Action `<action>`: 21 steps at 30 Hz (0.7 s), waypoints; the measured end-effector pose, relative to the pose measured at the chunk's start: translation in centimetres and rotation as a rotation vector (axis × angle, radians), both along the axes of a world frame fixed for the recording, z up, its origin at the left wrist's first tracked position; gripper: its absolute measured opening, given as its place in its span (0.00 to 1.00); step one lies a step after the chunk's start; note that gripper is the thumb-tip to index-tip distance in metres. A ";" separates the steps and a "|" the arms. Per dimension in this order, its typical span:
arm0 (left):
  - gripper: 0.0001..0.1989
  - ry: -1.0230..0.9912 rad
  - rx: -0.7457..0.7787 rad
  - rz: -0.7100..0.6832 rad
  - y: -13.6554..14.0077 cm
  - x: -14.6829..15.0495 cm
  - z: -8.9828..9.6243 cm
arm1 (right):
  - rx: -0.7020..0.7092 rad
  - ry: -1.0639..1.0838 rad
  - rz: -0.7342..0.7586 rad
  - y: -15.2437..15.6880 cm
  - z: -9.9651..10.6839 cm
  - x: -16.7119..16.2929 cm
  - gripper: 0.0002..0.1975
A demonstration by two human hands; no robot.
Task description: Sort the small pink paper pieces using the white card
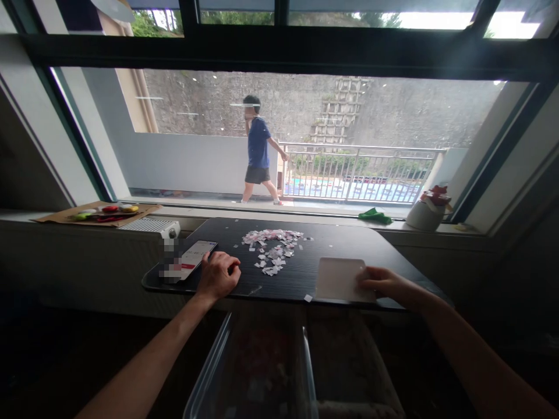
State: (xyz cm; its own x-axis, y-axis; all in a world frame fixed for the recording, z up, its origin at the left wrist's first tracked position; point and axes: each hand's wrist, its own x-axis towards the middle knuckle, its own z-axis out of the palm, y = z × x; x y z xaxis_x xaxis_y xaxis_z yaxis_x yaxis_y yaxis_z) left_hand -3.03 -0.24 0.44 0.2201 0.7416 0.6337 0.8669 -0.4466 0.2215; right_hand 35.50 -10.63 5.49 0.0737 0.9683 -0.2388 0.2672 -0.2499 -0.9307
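Note:
My right hand [378, 282] grips the right edge of a pale, flat rectangular sheet [336, 280], thumb and fingers pinched on it. The sheet is at the front right of the dark table [349, 238]. My left hand [219, 273] rests by the table's front edge, its fingers curled in loosely, with a gap showing between thumb and forefinger and nothing seen in it. Just left of it lies a phone [197, 257] with a lit screen. Small white and pinkish paper scraps [274, 247] form a loose pile mid-table. A single scrap [308, 298] sits near the sheet.
Below the table edge stands a clear plastic bin [309, 372], its inside dim. On the sill are a cardboard piece [56, 215] with colourful items, a green cloth [375, 216] and a white pot [425, 216]. A person [258, 148] walks outside the window.

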 end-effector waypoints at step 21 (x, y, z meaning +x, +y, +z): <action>0.08 -0.010 0.013 0.000 0.0 0.2 -0.1 | 0.314 0.075 -0.126 3.2 -1.8 -4.4 0.17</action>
State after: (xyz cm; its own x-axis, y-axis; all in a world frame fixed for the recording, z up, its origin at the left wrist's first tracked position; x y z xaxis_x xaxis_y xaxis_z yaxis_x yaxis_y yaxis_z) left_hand -2.83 -0.25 0.35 0.2136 0.7331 0.6457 0.8646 -0.4496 0.2245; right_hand 31.14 -7.47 3.66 0.1912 0.9797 0.0599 0.1799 0.0250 -0.9834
